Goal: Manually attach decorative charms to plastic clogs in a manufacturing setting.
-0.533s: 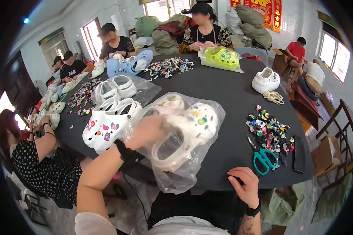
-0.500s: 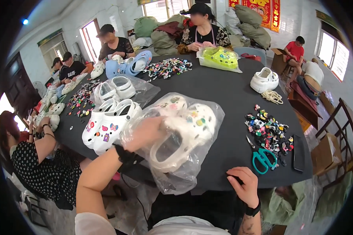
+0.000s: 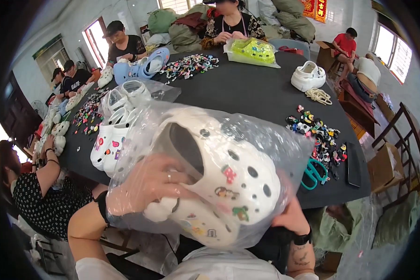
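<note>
A clear plastic bag (image 3: 289,135) holding a pair of white clogs (image 3: 259,198) with colourful charms is lifted close in front of me over the near table edge. My left hand (image 3: 147,186), a ring on one finger, shows through the plastic at the clogs' heel end, fingers curled round them. At the bag's right side my right hand (image 3: 291,217) is closed on it; its fingers are partly hidden behind the hazy plastic. Teal-handled scissors (image 3: 315,173) lie just beyond that hand, their blades covered by the bag.
A charm pile (image 3: 319,140), black tray (image 3: 353,165), cord bundle (image 3: 318,96) and white clogs (image 3: 308,77) occupy the table's right. Charm-covered white clogs (image 3: 103,149) and blue clogs (image 3: 137,70) stand left. A co-worker across handles a bagged lime-green pair (image 3: 253,51); others sit along the left.
The bagged clogs have come up off the table toward me and turned. My right hand has moved from resting at the table edge to the bag's right side.
</note>
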`<state>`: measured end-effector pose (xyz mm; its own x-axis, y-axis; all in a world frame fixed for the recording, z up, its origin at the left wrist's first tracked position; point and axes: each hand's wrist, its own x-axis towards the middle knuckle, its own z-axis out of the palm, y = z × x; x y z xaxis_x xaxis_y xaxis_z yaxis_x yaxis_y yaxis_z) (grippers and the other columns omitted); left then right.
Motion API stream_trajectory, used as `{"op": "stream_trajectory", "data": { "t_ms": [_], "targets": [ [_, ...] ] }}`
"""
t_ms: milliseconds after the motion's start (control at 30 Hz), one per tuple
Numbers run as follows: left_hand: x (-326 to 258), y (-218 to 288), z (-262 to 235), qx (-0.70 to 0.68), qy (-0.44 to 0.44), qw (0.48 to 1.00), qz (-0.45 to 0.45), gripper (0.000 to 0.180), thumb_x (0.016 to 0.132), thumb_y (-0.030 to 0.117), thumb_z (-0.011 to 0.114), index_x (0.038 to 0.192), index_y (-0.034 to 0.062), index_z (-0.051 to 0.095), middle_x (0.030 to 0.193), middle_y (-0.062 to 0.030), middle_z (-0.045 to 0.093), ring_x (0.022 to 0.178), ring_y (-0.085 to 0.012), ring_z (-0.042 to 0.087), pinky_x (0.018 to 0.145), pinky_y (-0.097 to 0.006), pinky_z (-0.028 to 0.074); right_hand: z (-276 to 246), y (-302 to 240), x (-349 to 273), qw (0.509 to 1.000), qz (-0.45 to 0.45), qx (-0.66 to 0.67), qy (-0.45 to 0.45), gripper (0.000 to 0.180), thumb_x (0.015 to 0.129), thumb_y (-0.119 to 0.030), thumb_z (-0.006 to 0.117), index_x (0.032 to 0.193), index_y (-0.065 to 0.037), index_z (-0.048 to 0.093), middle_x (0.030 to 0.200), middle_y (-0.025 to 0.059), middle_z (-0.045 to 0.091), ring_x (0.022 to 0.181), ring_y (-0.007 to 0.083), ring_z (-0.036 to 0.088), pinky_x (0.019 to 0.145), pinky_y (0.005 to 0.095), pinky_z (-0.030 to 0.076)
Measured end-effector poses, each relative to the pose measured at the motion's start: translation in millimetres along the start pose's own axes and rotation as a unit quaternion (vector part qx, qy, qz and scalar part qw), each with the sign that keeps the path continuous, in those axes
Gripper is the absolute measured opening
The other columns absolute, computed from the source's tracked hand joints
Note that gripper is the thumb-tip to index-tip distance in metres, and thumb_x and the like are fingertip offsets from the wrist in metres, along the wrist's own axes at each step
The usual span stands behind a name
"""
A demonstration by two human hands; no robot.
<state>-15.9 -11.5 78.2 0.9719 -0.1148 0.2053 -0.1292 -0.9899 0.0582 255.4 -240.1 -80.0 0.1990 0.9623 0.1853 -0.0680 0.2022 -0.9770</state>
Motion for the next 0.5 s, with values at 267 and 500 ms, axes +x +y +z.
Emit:
{"op": "stream_trajectory", "data": {
  "t_ms": [267,500],
  "targets": [
    [4,-14,-18,-0.036,0.042,0.997,0.059,0.036,0.072,0.023,0.059,0.104,0.0207,0.075,0.097,-0.0010,0.064,0.092,-0.0288,0.059,0.080,-0.039,0.051,16,-26,-37,0.984,-0.030,-0.152,0.093,0.015,0.085,-0.007,0.069,0.095,0.004,0.071,0.090,0.0116,0.073,0.075,0.0178,0.069,0.068,0.0277,0.054],
    [-8,-24,-33,-0.020,0.045,0.999,0.015,0.036,0.070,0.021,0.062,0.104,0.0183,0.076,0.089,-0.0045,0.065,0.095,-0.0296,0.059,0.089,-0.042,0.048,-109,31,-163,0.805,-0.111,-0.175,0.556,0.031,0.084,-0.005,0.070,0.114,0.003,0.065,0.087,0.0090,0.068,0.073,0.0114,0.062,0.066,0.0243,0.049]
  ]
}}
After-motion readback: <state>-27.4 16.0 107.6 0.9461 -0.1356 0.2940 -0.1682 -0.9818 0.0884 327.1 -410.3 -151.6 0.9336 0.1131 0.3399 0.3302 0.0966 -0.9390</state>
